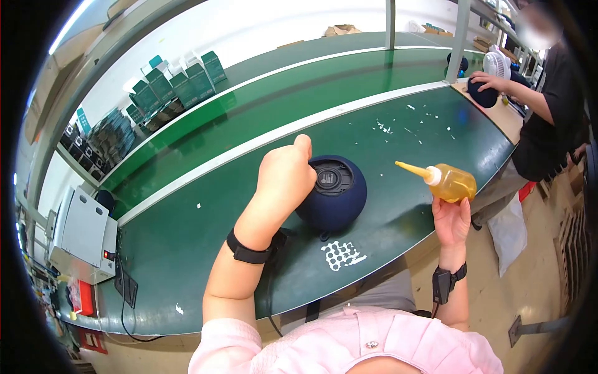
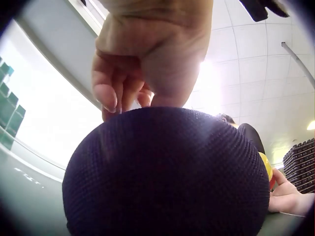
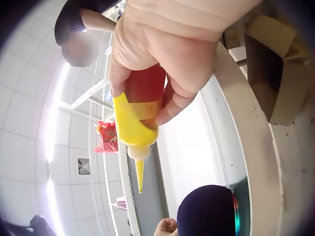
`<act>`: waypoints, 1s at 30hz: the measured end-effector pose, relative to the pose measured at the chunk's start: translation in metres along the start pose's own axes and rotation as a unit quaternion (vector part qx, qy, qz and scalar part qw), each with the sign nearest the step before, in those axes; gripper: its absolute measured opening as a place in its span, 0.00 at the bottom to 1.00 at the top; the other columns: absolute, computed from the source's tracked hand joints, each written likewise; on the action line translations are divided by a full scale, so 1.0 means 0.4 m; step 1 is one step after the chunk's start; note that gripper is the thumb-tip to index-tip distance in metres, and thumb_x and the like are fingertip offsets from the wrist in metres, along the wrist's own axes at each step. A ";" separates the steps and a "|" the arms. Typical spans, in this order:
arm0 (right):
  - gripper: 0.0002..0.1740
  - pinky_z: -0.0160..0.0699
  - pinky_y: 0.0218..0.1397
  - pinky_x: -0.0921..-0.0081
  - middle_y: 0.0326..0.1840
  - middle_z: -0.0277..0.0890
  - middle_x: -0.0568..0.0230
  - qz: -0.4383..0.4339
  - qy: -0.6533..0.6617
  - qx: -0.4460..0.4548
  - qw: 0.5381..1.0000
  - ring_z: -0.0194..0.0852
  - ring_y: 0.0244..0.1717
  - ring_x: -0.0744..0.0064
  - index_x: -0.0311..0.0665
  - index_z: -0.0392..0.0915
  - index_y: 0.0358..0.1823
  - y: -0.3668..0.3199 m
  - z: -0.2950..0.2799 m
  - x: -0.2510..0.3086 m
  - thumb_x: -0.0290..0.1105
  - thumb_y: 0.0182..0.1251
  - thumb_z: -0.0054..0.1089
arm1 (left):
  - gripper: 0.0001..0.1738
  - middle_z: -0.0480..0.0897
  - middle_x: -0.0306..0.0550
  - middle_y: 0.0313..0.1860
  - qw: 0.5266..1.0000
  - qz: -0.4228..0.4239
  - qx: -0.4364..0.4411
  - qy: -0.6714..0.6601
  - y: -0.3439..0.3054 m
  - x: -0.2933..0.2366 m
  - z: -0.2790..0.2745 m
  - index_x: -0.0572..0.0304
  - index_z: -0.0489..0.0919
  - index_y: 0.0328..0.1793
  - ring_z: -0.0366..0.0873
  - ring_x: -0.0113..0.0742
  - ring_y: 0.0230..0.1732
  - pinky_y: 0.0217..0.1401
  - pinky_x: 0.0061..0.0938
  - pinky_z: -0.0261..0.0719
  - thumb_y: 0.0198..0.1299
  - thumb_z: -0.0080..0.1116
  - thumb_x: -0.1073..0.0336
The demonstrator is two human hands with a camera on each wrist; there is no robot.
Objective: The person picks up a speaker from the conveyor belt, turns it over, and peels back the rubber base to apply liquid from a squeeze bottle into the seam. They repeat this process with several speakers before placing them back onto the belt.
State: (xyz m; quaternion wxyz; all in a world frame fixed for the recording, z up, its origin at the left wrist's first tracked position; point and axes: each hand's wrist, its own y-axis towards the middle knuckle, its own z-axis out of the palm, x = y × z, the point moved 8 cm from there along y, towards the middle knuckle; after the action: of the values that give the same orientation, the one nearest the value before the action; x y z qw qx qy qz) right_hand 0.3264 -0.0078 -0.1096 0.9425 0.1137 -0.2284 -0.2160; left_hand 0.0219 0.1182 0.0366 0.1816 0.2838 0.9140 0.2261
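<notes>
A round dark-blue fabric-covered speaker (image 1: 339, 209) stands on the green table, its black recessed face turned up. My left hand (image 1: 283, 177) is at its left upper edge with curled fingers; in the left wrist view the fingers (image 2: 106, 96) reach down behind the top of the speaker (image 2: 167, 172), which hides the fingertips. Off to the right, past the table's front edge, my right hand (image 1: 451, 221) grips a squeeze bottle (image 1: 456, 182) of yellow liquid by its lower end. Its long yellow nozzle points left toward the speaker; in the right wrist view the nozzle (image 3: 140, 177) points down.
White perforated scraps (image 1: 342, 255) lie in front of the speaker, and more white bits (image 1: 383, 128) farther back. A grey-white machine (image 1: 84, 234) stands at left. Green boxes (image 1: 180, 87) are stacked beyond the rail. Another person (image 1: 545, 106) handles a dark round object (image 1: 481, 93) at right.
</notes>
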 end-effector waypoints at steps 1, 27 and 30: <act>0.31 0.70 0.67 0.59 0.69 0.58 0.56 -0.003 0.001 -0.002 1.000 0.58 0.68 0.54 0.41 0.60 0.66 0.000 0.001 0.002 0.36 0.63 0.60 | 0.12 0.77 0.52 0.19 1.000 0.014 -0.015 -0.005 0.000 0.003 -0.003 0.63 0.70 0.31 0.78 0.46 0.24 0.30 0.36 0.74 0.39 0.61 0.74; 0.45 0.66 0.65 0.68 0.62 0.63 0.60 -0.131 -0.370 -0.041 0.919 0.64 0.62 0.65 0.37 0.51 0.69 -0.053 0.346 -0.100 0.22 0.51 0.68 | 0.18 0.72 0.41 0.21 0.846 -0.192 0.193 -0.458 0.004 0.121 0.100 0.55 0.59 0.31 0.67 0.24 0.19 0.20 0.20 0.67 0.42 0.57 0.78; 0.46 0.64 0.66 0.69 0.62 0.63 0.61 -0.155 -0.402 -0.019 0.902 0.63 0.63 0.66 0.37 0.51 0.70 -0.060 0.373 -0.098 0.22 0.50 0.69 | 0.18 0.72 0.41 0.22 0.842 -0.185 0.200 -0.466 0.002 0.112 0.102 0.55 0.59 0.31 0.68 0.24 0.19 0.20 0.20 0.68 0.42 0.57 0.78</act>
State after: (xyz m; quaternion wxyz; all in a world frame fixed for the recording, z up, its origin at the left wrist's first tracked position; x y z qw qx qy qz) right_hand 0.2148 -0.0280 -0.0024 0.7274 0.0336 -0.5629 -0.3911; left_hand 0.0063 0.1583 -0.0059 0.5638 0.2116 0.7826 -0.1579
